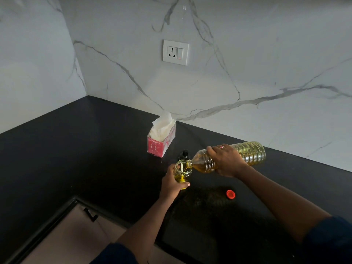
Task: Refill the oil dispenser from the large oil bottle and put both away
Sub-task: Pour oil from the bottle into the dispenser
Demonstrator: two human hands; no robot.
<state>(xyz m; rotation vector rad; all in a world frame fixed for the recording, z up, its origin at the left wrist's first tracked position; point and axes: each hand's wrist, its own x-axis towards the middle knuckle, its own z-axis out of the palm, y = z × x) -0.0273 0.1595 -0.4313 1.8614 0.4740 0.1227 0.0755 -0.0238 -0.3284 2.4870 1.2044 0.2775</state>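
on the black counter (95,149), nearest the viewer, a red cap (230,194) is seen lying apart from both hands, to the right of the oil dispenser (182,173). the dispenser, a small clear glass jar with a wide open mouth, is stood upright on the counter with its long axis vertical; a little yellow oil is seen at its bottom. it is gripped by the left hand (172,184), whose fingers are curled round its left and near side, the thumb laid across the front. just beyond and to the right, the large oil bottle (251,153) is held nearly level, its long axis running left to right, the neck tipped slightly down and pointed left into the dispenser's mouth. the ribbed clear plastic is filled partway with golden oil. its middle is clasped from above by the right hand (226,161), so the base juts out to the right. a black dispenser top (184,154) is stood just behind the jar. farther back a pink tissue box (161,142) is set near the marble wall (247,73), where a white socket (175,52) is mounted.
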